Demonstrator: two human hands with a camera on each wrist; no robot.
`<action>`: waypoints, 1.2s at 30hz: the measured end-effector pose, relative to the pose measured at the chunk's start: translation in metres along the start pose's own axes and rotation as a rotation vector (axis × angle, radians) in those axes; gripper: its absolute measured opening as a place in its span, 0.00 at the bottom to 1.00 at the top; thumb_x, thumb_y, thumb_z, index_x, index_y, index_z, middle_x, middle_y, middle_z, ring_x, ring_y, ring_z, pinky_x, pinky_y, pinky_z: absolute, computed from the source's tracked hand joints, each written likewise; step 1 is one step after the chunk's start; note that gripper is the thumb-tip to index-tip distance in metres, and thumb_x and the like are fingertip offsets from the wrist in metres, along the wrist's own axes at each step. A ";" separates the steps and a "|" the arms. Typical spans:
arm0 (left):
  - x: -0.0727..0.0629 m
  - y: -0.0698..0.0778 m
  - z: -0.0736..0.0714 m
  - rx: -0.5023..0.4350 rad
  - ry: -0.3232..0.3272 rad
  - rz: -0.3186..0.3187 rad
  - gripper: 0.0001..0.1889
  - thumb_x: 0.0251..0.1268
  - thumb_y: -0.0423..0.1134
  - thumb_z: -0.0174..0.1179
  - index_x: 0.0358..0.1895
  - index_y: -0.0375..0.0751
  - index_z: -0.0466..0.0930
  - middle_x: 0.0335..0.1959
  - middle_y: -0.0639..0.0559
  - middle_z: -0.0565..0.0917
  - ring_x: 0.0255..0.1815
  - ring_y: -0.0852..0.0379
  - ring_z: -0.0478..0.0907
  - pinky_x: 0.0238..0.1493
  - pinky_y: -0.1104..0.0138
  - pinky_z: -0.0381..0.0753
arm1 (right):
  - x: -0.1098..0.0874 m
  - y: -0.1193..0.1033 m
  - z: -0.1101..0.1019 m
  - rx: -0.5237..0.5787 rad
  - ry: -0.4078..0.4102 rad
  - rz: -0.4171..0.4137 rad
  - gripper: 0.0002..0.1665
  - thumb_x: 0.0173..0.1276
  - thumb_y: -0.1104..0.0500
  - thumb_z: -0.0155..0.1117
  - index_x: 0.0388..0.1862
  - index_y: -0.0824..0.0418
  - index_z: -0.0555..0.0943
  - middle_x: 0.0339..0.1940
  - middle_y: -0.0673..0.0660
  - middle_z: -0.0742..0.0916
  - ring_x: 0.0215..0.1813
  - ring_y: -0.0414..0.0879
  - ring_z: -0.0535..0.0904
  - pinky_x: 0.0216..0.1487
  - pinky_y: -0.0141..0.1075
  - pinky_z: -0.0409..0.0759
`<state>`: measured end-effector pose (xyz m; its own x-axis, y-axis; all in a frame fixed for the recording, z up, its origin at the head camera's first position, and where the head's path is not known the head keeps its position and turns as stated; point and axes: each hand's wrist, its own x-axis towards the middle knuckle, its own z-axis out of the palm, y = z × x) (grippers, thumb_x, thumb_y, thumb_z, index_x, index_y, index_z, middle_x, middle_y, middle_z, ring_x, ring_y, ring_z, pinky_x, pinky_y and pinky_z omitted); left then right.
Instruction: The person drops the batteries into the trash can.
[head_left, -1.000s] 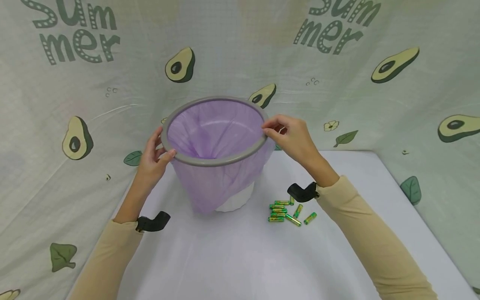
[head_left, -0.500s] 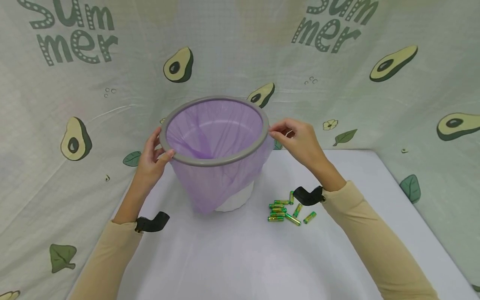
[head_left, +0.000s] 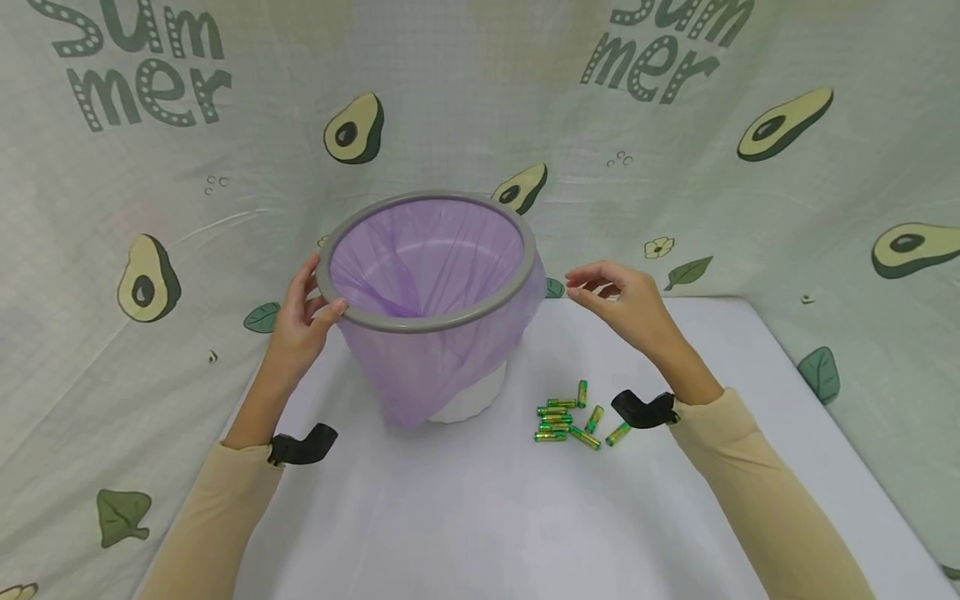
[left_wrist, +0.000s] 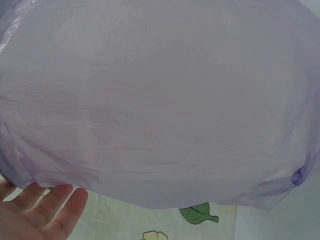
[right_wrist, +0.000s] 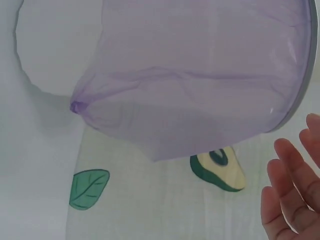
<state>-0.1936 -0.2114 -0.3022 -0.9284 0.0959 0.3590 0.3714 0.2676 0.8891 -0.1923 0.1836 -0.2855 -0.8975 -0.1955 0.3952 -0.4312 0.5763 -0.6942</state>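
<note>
A white trash bin (head_left: 474, 400) stands on the table, lined with a translucent purple trash bag (head_left: 442, 367) that hangs down over its outside. A grey ring (head_left: 429, 323) circles the bin's top over the bag. My left hand (head_left: 298, 329) grips the ring at its left side, thumb on top and fingers outside. In the left wrist view, its fingers (left_wrist: 55, 210) show at the edge of the bag. Off to the right of the bin, my right hand (head_left: 618, 300) is in the air with loosely bent fingers, holding nothing. The right wrist view shows these fingers (right_wrist: 295, 185) apart from the ring.
Several green and gold batteries (head_left: 556, 419) lie loose on the white table (head_left: 450, 517), right of the bin and below my right hand. A cloth backdrop (head_left: 465, 100) printed with avocados rises behind the table. Each wrist wears a black camera mount (head_left: 303, 444).
My right hand has let go of the ring's right side and moved right and slightly down, away from the bin. My left hand keeps its grip in the same place.
</note>
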 end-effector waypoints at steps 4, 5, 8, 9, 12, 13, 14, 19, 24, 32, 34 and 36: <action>0.000 0.001 0.000 0.005 0.000 -0.005 0.36 0.66 0.32 0.49 0.74 0.43 0.42 0.69 0.38 0.55 0.53 0.70 0.68 0.47 0.85 0.69 | -0.010 0.011 -0.002 -0.011 -0.035 0.026 0.18 0.65 0.54 0.61 0.50 0.61 0.80 0.47 0.56 0.85 0.44 0.34 0.76 0.44 0.26 0.72; 0.000 0.000 0.000 0.005 0.000 -0.006 0.36 0.66 0.32 0.49 0.74 0.43 0.42 0.69 0.38 0.55 0.53 0.70 0.68 0.47 0.85 0.69 | -0.012 0.014 -0.003 -0.012 -0.041 0.032 0.18 0.65 0.54 0.62 0.51 0.61 0.79 0.48 0.56 0.85 0.45 0.36 0.76 0.45 0.26 0.72; 0.000 0.001 0.000 0.007 0.001 -0.005 0.36 0.66 0.32 0.49 0.74 0.43 0.42 0.69 0.38 0.55 0.52 0.71 0.68 0.47 0.85 0.69 | -0.020 0.023 -0.003 -0.027 -0.059 0.052 0.20 0.64 0.53 0.62 0.53 0.60 0.78 0.50 0.56 0.84 0.48 0.44 0.77 0.46 0.27 0.72; 0.000 0.001 0.000 0.006 0.001 -0.004 0.36 0.66 0.32 0.49 0.74 0.43 0.42 0.69 0.38 0.55 0.52 0.70 0.68 0.47 0.85 0.69 | -0.022 0.026 -0.003 -0.032 -0.064 0.059 0.21 0.64 0.53 0.62 0.54 0.60 0.78 0.51 0.57 0.83 0.49 0.46 0.77 0.46 0.28 0.73; -0.001 0.001 0.000 0.014 0.005 -0.003 0.36 0.66 0.32 0.49 0.74 0.42 0.42 0.69 0.38 0.56 0.52 0.70 0.68 0.46 0.85 0.69 | -0.030 0.036 -0.002 -0.041 -0.080 0.086 0.23 0.64 0.53 0.62 0.56 0.61 0.77 0.53 0.58 0.82 0.51 0.50 0.76 0.48 0.32 0.73; -0.001 0.001 0.000 0.018 0.007 -0.002 0.36 0.66 0.32 0.50 0.74 0.42 0.42 0.69 0.38 0.56 0.52 0.71 0.68 0.47 0.85 0.69 | -0.032 0.040 -0.002 -0.047 -0.085 0.097 0.23 0.64 0.52 0.62 0.56 0.61 0.76 0.53 0.58 0.82 0.51 0.50 0.76 0.48 0.33 0.73; -0.001 0.001 0.000 0.019 0.008 -0.002 0.36 0.66 0.32 0.50 0.74 0.42 0.42 0.69 0.38 0.56 0.52 0.70 0.68 0.46 0.85 0.69 | -0.035 0.043 -0.001 -0.049 -0.088 0.107 0.24 0.64 0.52 0.62 0.56 0.61 0.76 0.53 0.59 0.82 0.51 0.50 0.76 0.48 0.32 0.73; -0.001 0.001 0.000 0.023 0.011 -0.007 0.36 0.66 0.32 0.50 0.74 0.42 0.42 0.69 0.38 0.56 0.52 0.70 0.68 0.47 0.85 0.69 | -0.048 0.058 0.000 -0.052 -0.105 0.147 0.25 0.64 0.51 0.62 0.58 0.60 0.75 0.54 0.59 0.81 0.52 0.51 0.76 0.46 0.24 0.71; 0.000 0.000 0.001 0.005 0.007 -0.003 0.36 0.66 0.32 0.49 0.74 0.43 0.42 0.69 0.38 0.55 0.53 0.69 0.68 0.47 0.85 0.69 | -0.061 0.072 0.001 -0.042 -0.115 0.191 0.26 0.65 0.51 0.61 0.59 0.61 0.74 0.56 0.60 0.80 0.53 0.53 0.75 0.46 0.22 0.70; 0.000 0.000 0.001 0.012 0.008 -0.004 0.36 0.66 0.32 0.49 0.74 0.43 0.42 0.69 0.39 0.56 0.52 0.69 0.68 0.47 0.85 0.69 | -0.082 0.095 0.004 -0.061 -0.135 0.285 0.28 0.65 0.49 0.60 0.60 0.61 0.73 0.57 0.61 0.79 0.55 0.54 0.75 0.46 0.22 0.70; 0.000 0.000 0.001 0.012 0.010 -0.004 0.36 0.66 0.32 0.50 0.74 0.43 0.43 0.69 0.39 0.56 0.52 0.69 0.69 0.47 0.85 0.69 | -0.087 0.102 0.005 -0.058 -0.141 0.301 0.28 0.65 0.49 0.60 0.60 0.61 0.73 0.57 0.61 0.79 0.55 0.55 0.75 0.46 0.22 0.70; 0.000 0.000 0.001 0.013 0.012 -0.006 0.36 0.66 0.33 0.50 0.74 0.43 0.43 0.69 0.38 0.56 0.51 0.70 0.69 0.46 0.85 0.69 | -0.092 0.108 0.007 -0.055 -0.151 0.313 0.28 0.65 0.48 0.60 0.61 0.61 0.72 0.57 0.61 0.79 0.56 0.55 0.74 0.46 0.24 0.71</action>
<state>-0.1934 -0.2105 -0.3023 -0.9303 0.0831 0.3572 0.3657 0.2810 0.8873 -0.1571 0.2579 -0.4006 -0.9907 -0.1150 0.0721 -0.1309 0.6681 -0.7324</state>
